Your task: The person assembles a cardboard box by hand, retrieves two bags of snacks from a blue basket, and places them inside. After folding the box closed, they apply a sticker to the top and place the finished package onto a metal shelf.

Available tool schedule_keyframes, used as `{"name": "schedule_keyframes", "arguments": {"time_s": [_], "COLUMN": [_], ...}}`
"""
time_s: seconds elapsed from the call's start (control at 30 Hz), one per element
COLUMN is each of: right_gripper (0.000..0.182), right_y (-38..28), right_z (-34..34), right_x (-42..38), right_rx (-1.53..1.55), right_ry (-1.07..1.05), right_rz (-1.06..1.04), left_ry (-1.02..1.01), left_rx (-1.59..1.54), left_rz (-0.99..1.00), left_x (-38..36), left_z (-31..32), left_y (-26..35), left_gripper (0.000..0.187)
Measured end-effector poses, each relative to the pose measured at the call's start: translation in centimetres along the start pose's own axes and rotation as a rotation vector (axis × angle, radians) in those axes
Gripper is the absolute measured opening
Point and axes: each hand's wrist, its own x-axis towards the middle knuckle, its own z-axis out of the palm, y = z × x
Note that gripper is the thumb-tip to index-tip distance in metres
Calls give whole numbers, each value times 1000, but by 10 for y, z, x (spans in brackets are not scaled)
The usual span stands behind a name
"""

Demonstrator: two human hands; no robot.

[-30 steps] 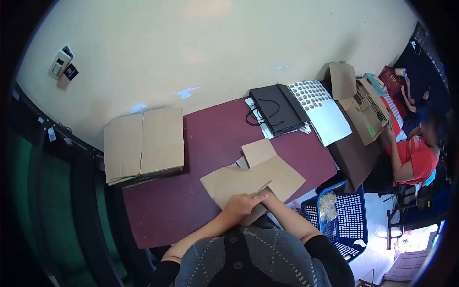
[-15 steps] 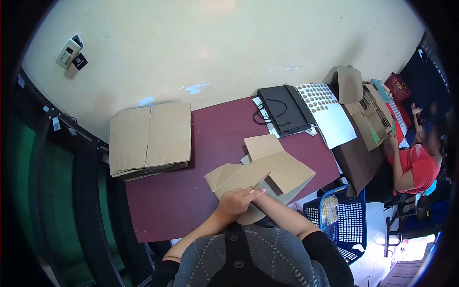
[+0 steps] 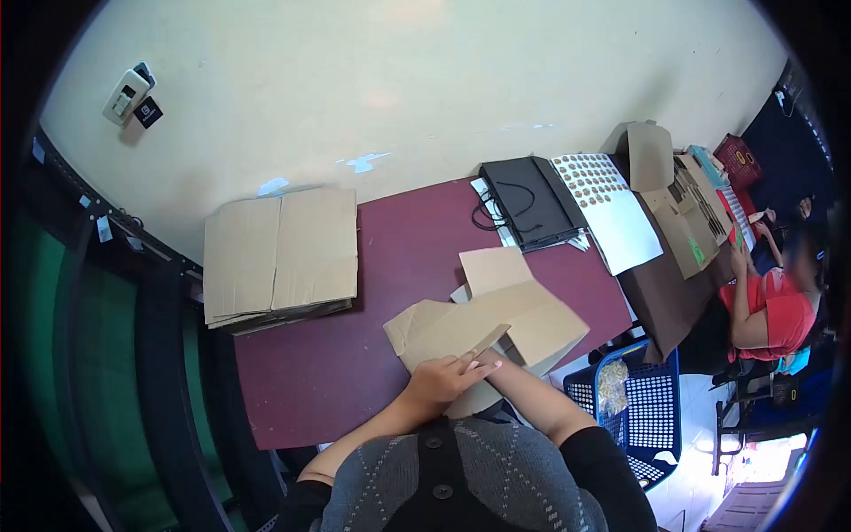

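A partly folded brown cardboard box [image 3: 461, 324] lies near the front edge of the maroon table, its flaps spread at several angles. My left hand [image 3: 439, 383] is closed on a near flap of it, fingers and thumb at the flap's edge. Just beside it, my right hand [image 3: 493, 363] reaches in under that raised flap. Only its wrist side shows; the fingers are hidden by the cardboard.
Flattened cardboard boxes [image 3: 282, 257] are stacked on the left. Black bags with cord handles [image 3: 532, 199] and a sticker sheet [image 3: 612, 213] lie at the back right. A blue basket [image 3: 651, 412] stands right of the table. Another person [image 3: 767, 310] sits at the far right.
The near flap of the cardboard box stands slightly higher, and my left hand has turned a little with it. My right hand has slid farther under the flap.
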Motion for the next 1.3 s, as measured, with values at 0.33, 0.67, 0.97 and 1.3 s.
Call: {"name": "schedule_keyframes", "arguments": {"time_s": [0.33, 0.67, 0.97, 1.3], "right_gripper": [42, 42, 41, 41], "right_y": [-4, -9, -4, -3], "right_z": [-7, -30, -30, -11], "right_x": [45, 63, 34, 39], "right_rx": [63, 99, 141, 188], "right_ry": [-7, 21, 38, 30], "right_rz": [42, 54, 69, 95], "left_ry": [78, 116, -180, 278], "left_rx": [-116, -266, -434, -240], "left_rz": [-125, -76, -255, -536], "left_x": [-10, -10, -3, 15], "left_z": [-16, -12, -10, -49], "left_y": [7, 6, 6, -80], "left_gripper": [42, 48, 88, 97]}}
